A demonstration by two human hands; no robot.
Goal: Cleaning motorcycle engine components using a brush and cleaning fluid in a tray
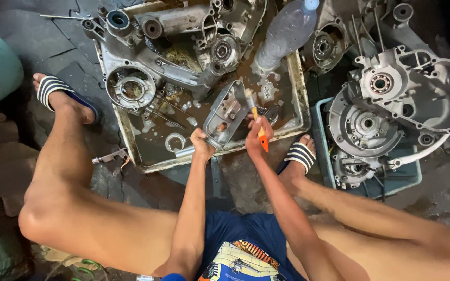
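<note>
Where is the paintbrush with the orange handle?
In the head view, the paintbrush is in the right hand, just right of centre over the dirty metal tray. Its bristles touch the grey metal cover that the left hand holds.

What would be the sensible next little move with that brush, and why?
Probably another short brush stroke down the metal cover. The left hand holds the cover's lower end, tilted over the wet, dirty tray, and the right hand holds the orange-handled brush with its bristles against the cover's upper edge. Foam and grime show in the tray, so cleaning looks unfinished.
</note>
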